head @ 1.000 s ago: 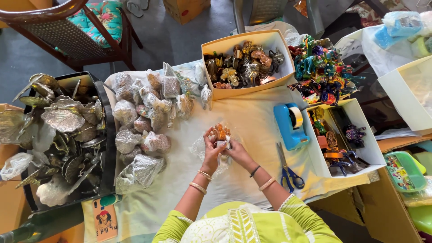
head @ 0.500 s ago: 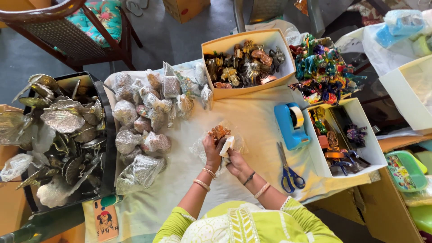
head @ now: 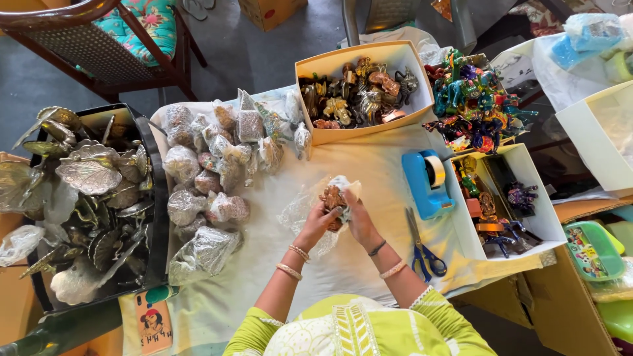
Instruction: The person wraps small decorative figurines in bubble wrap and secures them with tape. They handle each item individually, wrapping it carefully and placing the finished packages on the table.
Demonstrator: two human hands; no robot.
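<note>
While both hands meet over the counter point(head: 376, 165), a small brown metal figurine point(head: 331, 198) sits between them.
Left hand point(head: 318, 221) and right hand point(head: 359, 217) each pinch it, with clear crinkled plastic wrap point(head: 297, 211) underneath.

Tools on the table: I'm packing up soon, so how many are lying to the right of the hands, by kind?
Blue tape dispenser: 1
Blue-handled scissors: 1
Total: 2
Both lie apart from the right hand, which with the left hand holds a small figurine.
</note>
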